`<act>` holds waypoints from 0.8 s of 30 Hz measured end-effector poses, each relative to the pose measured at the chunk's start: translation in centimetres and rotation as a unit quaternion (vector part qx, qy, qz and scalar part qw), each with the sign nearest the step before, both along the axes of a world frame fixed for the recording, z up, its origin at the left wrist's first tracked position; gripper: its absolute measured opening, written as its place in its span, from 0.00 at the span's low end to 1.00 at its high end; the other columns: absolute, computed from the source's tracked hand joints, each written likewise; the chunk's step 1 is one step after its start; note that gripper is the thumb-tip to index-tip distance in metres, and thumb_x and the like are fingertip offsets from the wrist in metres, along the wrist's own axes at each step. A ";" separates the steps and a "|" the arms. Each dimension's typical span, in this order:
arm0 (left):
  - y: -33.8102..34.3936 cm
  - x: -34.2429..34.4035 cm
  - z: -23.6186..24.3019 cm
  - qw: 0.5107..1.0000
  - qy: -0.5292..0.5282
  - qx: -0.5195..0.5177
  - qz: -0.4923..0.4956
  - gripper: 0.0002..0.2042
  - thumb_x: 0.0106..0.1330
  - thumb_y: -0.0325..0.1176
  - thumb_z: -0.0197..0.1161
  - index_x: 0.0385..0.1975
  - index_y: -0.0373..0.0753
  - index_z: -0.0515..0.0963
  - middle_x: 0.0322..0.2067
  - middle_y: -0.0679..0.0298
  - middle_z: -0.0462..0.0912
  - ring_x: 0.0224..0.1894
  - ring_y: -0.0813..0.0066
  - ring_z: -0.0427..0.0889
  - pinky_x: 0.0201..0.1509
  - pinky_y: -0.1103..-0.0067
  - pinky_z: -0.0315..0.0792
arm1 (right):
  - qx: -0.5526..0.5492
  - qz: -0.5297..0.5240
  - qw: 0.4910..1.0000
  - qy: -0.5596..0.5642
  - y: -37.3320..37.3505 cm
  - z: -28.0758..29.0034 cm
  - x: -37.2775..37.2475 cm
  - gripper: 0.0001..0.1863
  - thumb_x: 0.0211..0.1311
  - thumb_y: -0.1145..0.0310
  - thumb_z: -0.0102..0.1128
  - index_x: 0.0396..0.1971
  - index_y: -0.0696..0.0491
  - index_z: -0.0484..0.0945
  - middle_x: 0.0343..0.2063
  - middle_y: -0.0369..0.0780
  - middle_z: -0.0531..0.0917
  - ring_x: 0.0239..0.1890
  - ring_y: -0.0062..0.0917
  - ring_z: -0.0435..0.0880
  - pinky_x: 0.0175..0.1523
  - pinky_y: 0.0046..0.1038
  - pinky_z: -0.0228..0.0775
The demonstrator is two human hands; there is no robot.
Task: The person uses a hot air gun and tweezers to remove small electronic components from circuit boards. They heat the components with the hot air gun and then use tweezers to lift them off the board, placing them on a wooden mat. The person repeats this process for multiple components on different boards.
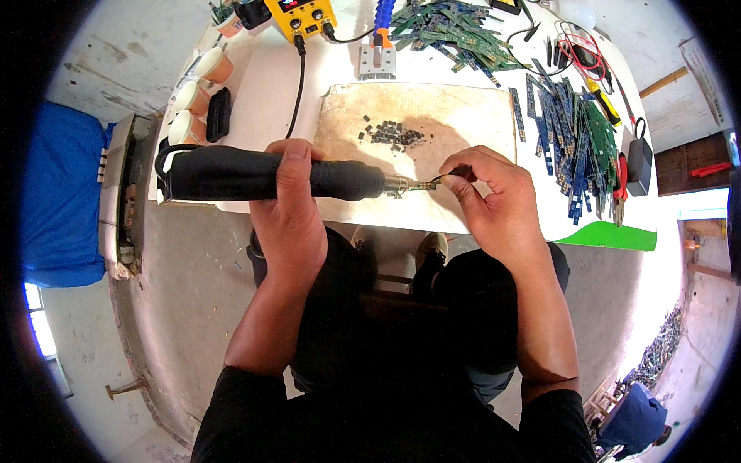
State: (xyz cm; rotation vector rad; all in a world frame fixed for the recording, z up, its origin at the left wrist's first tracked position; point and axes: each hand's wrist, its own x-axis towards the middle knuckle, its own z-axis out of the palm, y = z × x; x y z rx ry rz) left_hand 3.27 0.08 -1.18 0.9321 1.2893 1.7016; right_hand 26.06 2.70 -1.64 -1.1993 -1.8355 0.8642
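Note:
My left hand (292,208) is closed around the black handle of a hot air gun (347,180), held level above the table's near edge. Its metal nozzle points right, toward my right hand (502,204). There, thumb and fingers pinch a narrow circuit board strip (424,185), whose gold-padded end lies at the nozzle's mouth. My fingers hide part of the strip. Just beyond, a loose pile of small black chips (394,135) rests on a stained, tan work board (347,104).
A yellow soldering station (301,17) stands at the back, its black cable running forward. Strips lie in a green heap (455,35) and a blue heap (563,139). Paper cups (214,66) line the left; red-handled pliers (620,189) and a yellow-handled tool (604,104) lie right.

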 end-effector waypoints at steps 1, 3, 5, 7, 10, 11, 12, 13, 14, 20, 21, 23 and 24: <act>0.0 0.0 0.0 1.000 -0.003 0.001 -0.002 0.12 0.73 0.42 0.57 0.36 0.38 0.73 0.35 0.64 0.74 0.42 0.75 0.71 0.56 0.77 0.64 | -0.001 -0.001 1.000 0.001 0.0 0.0 0.0 0.06 0.58 0.81 0.64 0.36 0.58 0.80 0.32 0.45 0.83 0.35 0.36 0.85 0.41 0.28 0.75; -0.1 -0.1 -0.1 1.000 -0.004 -0.004 -0.002 0.12 0.73 0.42 0.57 0.36 0.38 0.74 0.35 0.64 0.74 0.42 0.76 0.71 0.56 0.77 0.64 | -0.002 -0.004 1.000 0.003 -0.1 0.0 -0.1 0.06 0.58 0.81 0.64 0.36 0.58 0.80 0.32 0.44 0.83 0.35 0.36 0.85 0.41 0.28 0.75; -0.1 -0.2 -0.1 1.000 -0.003 -0.006 -0.003 0.12 0.73 0.42 0.57 0.37 0.38 0.74 0.35 0.64 0.74 0.42 0.76 0.71 0.56 0.76 0.65 | -0.003 -0.002 1.000 0.008 -0.1 0.0 -0.1 0.06 0.58 0.81 0.64 0.36 0.58 0.80 0.32 0.44 0.83 0.35 0.36 0.85 0.41 0.28 0.75; -0.2 -0.3 0.0 1.000 -0.002 -0.006 -0.003 0.12 0.73 0.42 0.57 0.37 0.38 0.74 0.35 0.64 0.74 0.42 0.75 0.71 0.56 0.76 0.65 | -0.002 0.000 1.000 0.009 -0.1 0.1 -0.1 0.06 0.58 0.81 0.64 0.36 0.58 0.80 0.32 0.45 0.83 0.35 0.36 0.85 0.41 0.28 0.75; -0.1 -0.3 -0.2 1.000 -0.004 0.001 -0.008 0.13 0.73 0.42 0.58 0.37 0.38 0.74 0.35 0.64 0.74 0.42 0.75 0.71 0.56 0.76 0.65 | 0.002 0.002 1.000 0.005 0.0 0.1 -0.1 0.06 0.58 0.82 0.63 0.36 0.59 0.80 0.32 0.45 0.83 0.35 0.36 0.85 0.41 0.28 0.75; -0.1 -0.3 -0.2 1.000 -0.005 0.003 -0.008 0.13 0.73 0.42 0.58 0.37 0.38 0.74 0.35 0.64 0.74 0.42 0.75 0.71 0.57 0.76 0.65 | 0.003 0.004 1.000 0.004 0.0 0.0 -0.1 0.06 0.58 0.82 0.63 0.36 0.59 0.80 0.32 0.45 0.83 0.35 0.36 0.85 0.41 0.28 0.75; -0.1 -0.3 -0.2 1.000 -0.006 0.006 -0.008 0.13 0.73 0.42 0.57 0.37 0.38 0.74 0.35 0.64 0.74 0.42 0.75 0.71 0.57 0.76 0.65 | 0.004 0.005 1.000 0.002 0.0 0.0 -0.1 0.06 0.58 0.82 0.63 0.36 0.59 0.80 0.32 0.45 0.83 0.35 0.36 0.85 0.41 0.28 0.75; -0.1 -0.3 -0.2 1.000 -0.006 0.009 -0.008 0.13 0.73 0.42 0.57 0.38 0.37 0.74 0.35 0.64 0.74 0.42 0.75 0.71 0.57 0.75 0.65 | 0.001 0.007 1.000 0.003 0.0 -0.1 -0.1 0.06 0.58 0.82 0.63 0.36 0.58 0.80 0.32 0.45 0.83 0.35 0.36 0.85 0.41 0.28 0.75; -0.1 -0.2 -0.1 1.000 -0.004 0.003 -0.003 0.13 0.73 0.42 0.57 0.38 0.37 0.74 0.35 0.64 0.74 0.42 0.75 0.71 0.57 0.76 0.65 | -0.001 0.008 1.000 0.004 0.0 -0.2 -0.1 0.06 0.58 0.81 0.63 0.36 0.58 0.80 0.32 0.45 0.83 0.35 0.36 0.85 0.41 0.29 0.75; -0.1 -0.2 0.1 1.000 0.002 0.004 -0.004 0.12 0.74 0.42 0.57 0.38 0.37 0.74 0.35 0.64 0.74 0.42 0.75 0.71 0.57 0.76 0.65 | -0.004 0.008 1.000 -0.004 0.0 -0.1 -0.2 0.07 0.58 0.81 0.64 0.36 0.58 0.80 0.32 0.45 0.83 0.36 0.38 0.85 0.42 0.30 0.75; -0.1 -0.2 0.0 1.000 0.003 0.004 -0.005 0.12 0.74 0.42 0.57 0.38 0.37 0.74 0.35 0.64 0.74 0.42 0.75 0.71 0.57 0.76 0.65 | -0.003 0.008 1.000 -0.004 0.0 -0.2 -0.2 0.07 0.58 0.81 0.64 0.36 0.58 0.80 0.32 0.45 0.83 0.36 0.38 0.85 0.42 0.30 0.75; -0.1 -0.3 -0.1 1.000 0.005 0.003 -0.006 0.13 0.74 0.42 0.56 0.38 0.37 0.74 0.35 0.64 0.74 0.42 0.75 0.71 0.57 0.76 0.65 | -0.003 0.008 1.000 -0.006 0.0 -0.1 -0.2 0.07 0.58 0.81 0.64 0.36 0.58 0.80 0.32 0.45 0.83 0.36 0.38 0.85 0.42 0.30 0.75; -0.1 -0.3 -0.1 1.000 0.005 0.002 -0.006 0.13 0.74 0.42 0.56 0.37 0.37 0.74 0.35 0.64 0.74 0.42 0.75 0.71 0.57 0.76 0.65 | -0.003 0.008 1.000 -0.007 0.1 -0.1 -0.2 0.07 0.58 0.81 0.64 0.36 0.58 0.80 0.32 0.45 0.83 0.36 0.38 0.85 0.42 0.30 0.75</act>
